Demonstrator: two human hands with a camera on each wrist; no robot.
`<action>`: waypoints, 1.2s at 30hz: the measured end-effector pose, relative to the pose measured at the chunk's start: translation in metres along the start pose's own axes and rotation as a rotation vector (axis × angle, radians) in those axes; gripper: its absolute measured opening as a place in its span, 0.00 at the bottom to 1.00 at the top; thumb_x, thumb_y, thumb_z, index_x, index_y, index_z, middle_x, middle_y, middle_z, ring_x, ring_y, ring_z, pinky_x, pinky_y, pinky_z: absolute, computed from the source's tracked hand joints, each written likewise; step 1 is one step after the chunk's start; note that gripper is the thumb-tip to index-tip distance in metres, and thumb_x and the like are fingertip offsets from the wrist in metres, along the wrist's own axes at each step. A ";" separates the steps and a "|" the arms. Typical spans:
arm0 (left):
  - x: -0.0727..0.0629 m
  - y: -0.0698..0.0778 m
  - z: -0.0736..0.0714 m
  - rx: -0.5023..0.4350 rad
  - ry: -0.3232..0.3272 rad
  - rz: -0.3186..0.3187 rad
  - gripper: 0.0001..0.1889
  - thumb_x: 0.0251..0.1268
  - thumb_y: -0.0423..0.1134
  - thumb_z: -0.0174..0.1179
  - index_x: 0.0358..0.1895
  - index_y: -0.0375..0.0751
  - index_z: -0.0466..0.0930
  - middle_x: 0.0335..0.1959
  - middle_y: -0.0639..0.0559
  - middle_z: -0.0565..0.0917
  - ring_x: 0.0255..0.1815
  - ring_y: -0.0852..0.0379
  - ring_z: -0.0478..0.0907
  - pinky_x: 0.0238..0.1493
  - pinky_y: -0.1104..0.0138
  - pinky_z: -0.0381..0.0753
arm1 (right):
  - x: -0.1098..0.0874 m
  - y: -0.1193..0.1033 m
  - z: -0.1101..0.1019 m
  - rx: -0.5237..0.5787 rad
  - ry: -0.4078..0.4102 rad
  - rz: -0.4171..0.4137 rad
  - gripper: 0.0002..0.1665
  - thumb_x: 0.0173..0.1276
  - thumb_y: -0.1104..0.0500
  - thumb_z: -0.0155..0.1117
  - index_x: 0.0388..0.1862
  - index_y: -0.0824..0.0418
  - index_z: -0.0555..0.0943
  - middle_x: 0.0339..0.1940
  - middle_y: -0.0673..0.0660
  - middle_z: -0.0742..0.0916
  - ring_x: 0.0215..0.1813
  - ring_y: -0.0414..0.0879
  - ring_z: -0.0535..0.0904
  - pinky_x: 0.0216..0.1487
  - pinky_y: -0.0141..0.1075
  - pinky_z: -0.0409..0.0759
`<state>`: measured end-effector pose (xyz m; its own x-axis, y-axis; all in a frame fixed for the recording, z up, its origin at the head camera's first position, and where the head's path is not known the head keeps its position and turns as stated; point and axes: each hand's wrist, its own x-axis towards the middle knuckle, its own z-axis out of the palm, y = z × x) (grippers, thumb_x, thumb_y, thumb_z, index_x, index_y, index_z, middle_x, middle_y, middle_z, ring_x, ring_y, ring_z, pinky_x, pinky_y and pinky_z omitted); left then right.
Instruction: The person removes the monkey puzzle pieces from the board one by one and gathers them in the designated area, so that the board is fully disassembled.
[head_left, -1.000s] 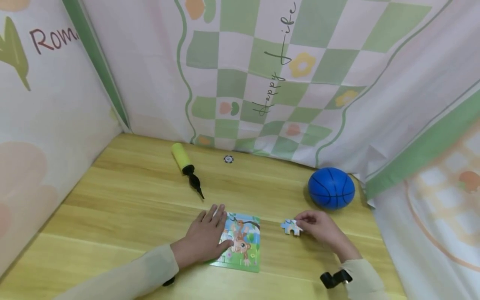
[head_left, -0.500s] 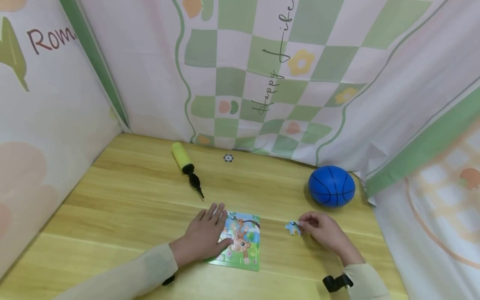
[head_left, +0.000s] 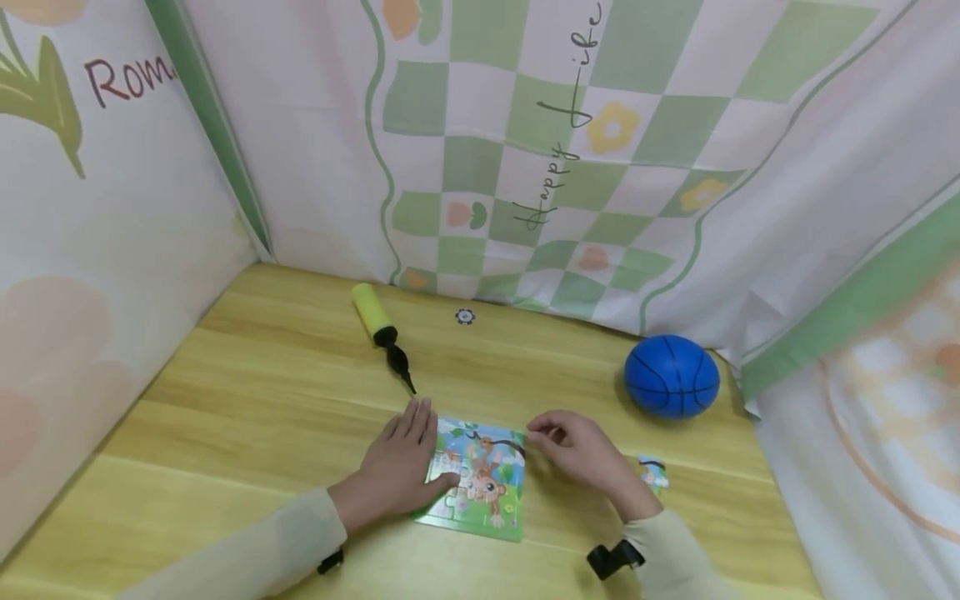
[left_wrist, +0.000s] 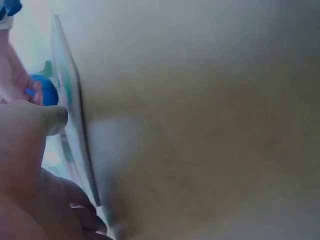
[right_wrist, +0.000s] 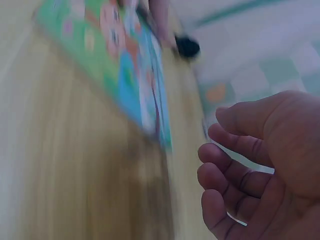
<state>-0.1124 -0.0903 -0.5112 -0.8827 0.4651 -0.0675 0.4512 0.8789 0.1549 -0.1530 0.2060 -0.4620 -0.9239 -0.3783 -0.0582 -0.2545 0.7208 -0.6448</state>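
Observation:
A jigsaw puzzle with a monkey picture lies flat on the table. My left hand rests over its left side with straight fingers and the thumb reaching across it, covering part of the picture. In the left wrist view the puzzle edge runs beside the thumb. At the upper right corner of the puzzle is my right hand. In the right wrist view its fingers hang loosely curled and hold nothing. A loose puzzle piece, blue and white, lies on the table behind the right wrist, partly covered by it.
A blue ball stands at the back right of the wooden table. The yellow and black hand pump lies beyond the left hand, its nozzle close to the fingertips. Near the back edge sits a small round chip. Printed curtains surround the table.
My right hand has let go of the puzzle piece, which now lies to the right, and has moved left to the puzzle's corner. The left hand stays on the puzzle.

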 end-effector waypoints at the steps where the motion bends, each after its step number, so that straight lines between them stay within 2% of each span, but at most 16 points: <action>1: 0.000 -0.001 0.001 0.002 -0.004 -0.003 0.53 0.72 0.75 0.37 0.79 0.28 0.51 0.80 0.31 0.46 0.80 0.35 0.40 0.76 0.47 0.50 | 0.004 -0.007 0.007 0.005 -0.018 -0.023 0.10 0.74 0.55 0.67 0.49 0.58 0.87 0.38 0.46 0.85 0.39 0.41 0.79 0.40 0.38 0.81; 5: 0.000 -0.001 0.002 0.019 -0.011 -0.013 0.53 0.71 0.75 0.37 0.78 0.28 0.54 0.79 0.31 0.48 0.80 0.35 0.43 0.76 0.46 0.51 | 0.021 -0.028 0.031 0.011 -0.105 -0.130 0.13 0.76 0.55 0.65 0.52 0.60 0.86 0.38 0.46 0.84 0.35 0.40 0.79 0.36 0.37 0.81; 9: 0.002 0.001 -0.001 0.033 -0.024 -0.013 0.53 0.71 0.76 0.38 0.78 0.29 0.56 0.80 0.32 0.50 0.80 0.37 0.44 0.76 0.46 0.53 | 0.034 -0.038 0.048 -0.037 -0.157 -0.183 0.16 0.76 0.56 0.63 0.56 0.63 0.85 0.39 0.47 0.83 0.34 0.38 0.78 0.37 0.37 0.81; 14: 0.003 0.003 -0.004 0.057 -0.041 -0.018 0.53 0.70 0.76 0.39 0.78 0.30 0.57 0.80 0.34 0.50 0.80 0.39 0.45 0.75 0.46 0.54 | 0.041 -0.041 0.060 -0.097 -0.155 -0.187 0.16 0.76 0.56 0.63 0.54 0.63 0.86 0.39 0.48 0.83 0.37 0.38 0.77 0.41 0.39 0.81; 22: 0.002 -0.001 -0.005 0.066 -0.038 -0.039 0.54 0.69 0.77 0.37 0.78 0.30 0.57 0.80 0.34 0.50 0.80 0.38 0.45 0.76 0.46 0.53 | 0.044 -0.052 0.069 -0.146 -0.123 -0.221 0.15 0.76 0.57 0.62 0.53 0.64 0.87 0.40 0.50 0.83 0.37 0.38 0.77 0.41 0.38 0.82; 27: 0.001 -0.002 -0.006 0.063 -0.034 -0.038 0.54 0.68 0.78 0.38 0.78 0.30 0.57 0.80 0.34 0.51 0.80 0.38 0.46 0.75 0.45 0.54 | 0.044 -0.053 0.072 -0.108 -0.101 -0.193 0.14 0.75 0.57 0.63 0.51 0.64 0.85 0.40 0.50 0.81 0.38 0.39 0.76 0.40 0.36 0.80; 31: 0.001 -0.002 -0.006 0.068 -0.022 -0.029 0.54 0.68 0.78 0.37 0.78 0.31 0.58 0.80 0.34 0.51 0.80 0.38 0.47 0.75 0.45 0.55 | 0.044 -0.053 0.071 -0.016 -0.064 -0.135 0.09 0.74 0.58 0.65 0.47 0.61 0.85 0.36 0.48 0.82 0.34 0.39 0.77 0.36 0.36 0.79; 36: 0.002 -0.002 -0.006 0.072 -0.026 -0.030 0.55 0.68 0.79 0.36 0.78 0.31 0.58 0.80 0.35 0.51 0.80 0.38 0.46 0.75 0.45 0.55 | 0.045 -0.050 0.067 0.117 -0.060 -0.074 0.05 0.76 0.59 0.63 0.45 0.57 0.84 0.29 0.45 0.84 0.29 0.40 0.81 0.31 0.36 0.82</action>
<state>-0.1156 -0.0914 -0.5061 -0.8926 0.4404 -0.0964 0.4339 0.8973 0.0815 -0.1628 0.1136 -0.4835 -0.8841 -0.4645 -0.0502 -0.2832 0.6183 -0.7331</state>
